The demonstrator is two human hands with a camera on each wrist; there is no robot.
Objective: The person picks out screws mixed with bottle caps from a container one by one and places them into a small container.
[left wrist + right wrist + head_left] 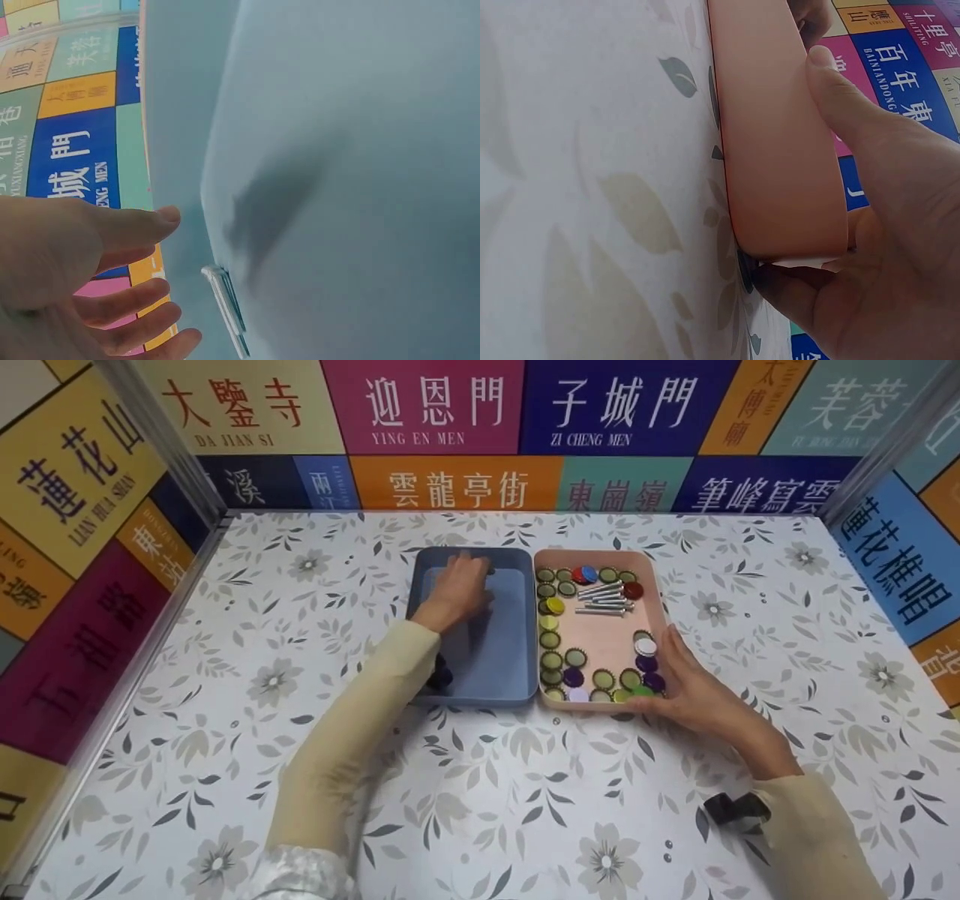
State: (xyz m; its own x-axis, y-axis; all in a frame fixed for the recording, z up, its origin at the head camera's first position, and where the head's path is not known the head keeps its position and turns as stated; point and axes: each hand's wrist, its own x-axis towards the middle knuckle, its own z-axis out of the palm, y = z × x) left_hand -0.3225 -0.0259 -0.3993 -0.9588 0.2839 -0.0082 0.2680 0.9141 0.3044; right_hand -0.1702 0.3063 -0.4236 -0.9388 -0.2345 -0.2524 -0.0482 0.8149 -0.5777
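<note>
My left hand (459, 589) is over the far left part of a blue tray (499, 660). Its fingers are relaxed and apart in the left wrist view, with nothing between them. Near those fingertips, slim silver screws (226, 307) lie against the tray's wall. With my right hand (701, 697) I hold the near right corner of a pink tray (592, 641), thumb and fingers set around its wall. Inside that tray, a bunch of silver screws (604, 604) lies toward the far side, and many bottle caps (603, 679) line the edges, some upturned, others showing coloured tops.
Both trays stand side by side on a table (187, 720) with a leaf-and-flower cover. Panels with large lettering (435, 409) rise behind it and along both sides. A black wrist camera (739, 810) sits at my right cuff.
</note>
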